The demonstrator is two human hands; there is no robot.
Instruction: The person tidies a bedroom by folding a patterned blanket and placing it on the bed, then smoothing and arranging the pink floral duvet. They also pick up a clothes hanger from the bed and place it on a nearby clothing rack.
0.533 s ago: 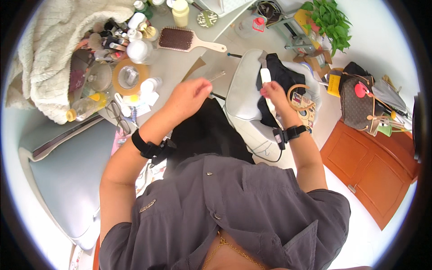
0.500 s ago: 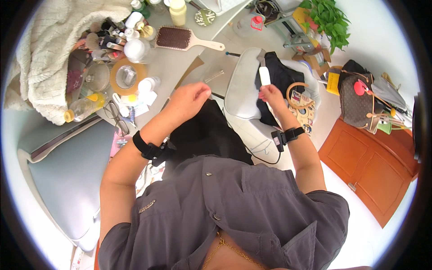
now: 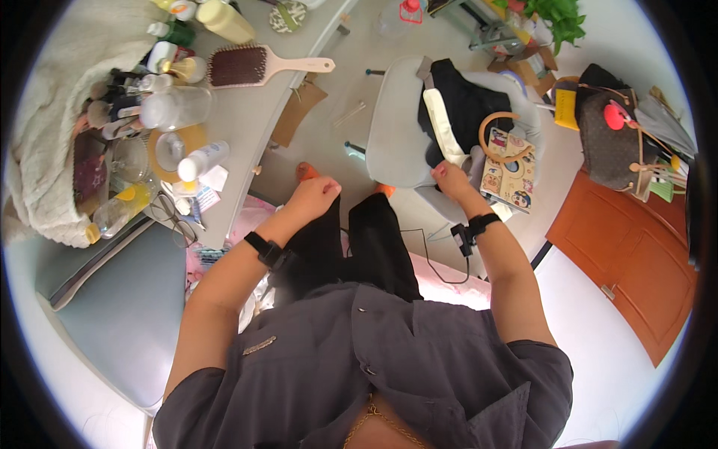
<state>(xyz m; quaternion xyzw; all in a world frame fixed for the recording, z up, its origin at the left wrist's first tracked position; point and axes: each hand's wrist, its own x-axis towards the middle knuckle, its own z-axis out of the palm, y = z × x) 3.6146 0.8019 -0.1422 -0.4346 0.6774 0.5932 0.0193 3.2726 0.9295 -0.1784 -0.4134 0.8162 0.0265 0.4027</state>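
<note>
My left hand (image 3: 320, 197) is closed in a loose fist above my black trousers (image 3: 378, 232), and its fingers hide whatever might be inside. Over the front of the pale grey chair (image 3: 396, 135), my right hand (image 3: 451, 179) is closed too, its fingertips by the lower end of a white strap (image 3: 441, 120). Whether it grips that strap, I cannot tell. Black cloth (image 3: 467, 97) lies on the chair beneath the strap. To its right is a patterned bag (image 3: 508, 179) with a tan curved handle (image 3: 486, 135). Both wrists wear black straps.
On the left stands a table (image 3: 262, 112) with a paddle hairbrush (image 3: 238, 66), bottles, glasses (image 3: 173, 218) and a roll of tape (image 3: 191, 138). A grey seat (image 3: 131, 292) is at lower left. At right, a brown handbag (image 3: 606, 146) sits on a wooden cabinet (image 3: 621, 262).
The view has shifted: the table items sit farther left. Both hands appear lower in the picture, my left nearer my lap. More of the white strap shows above my right hand.
</note>
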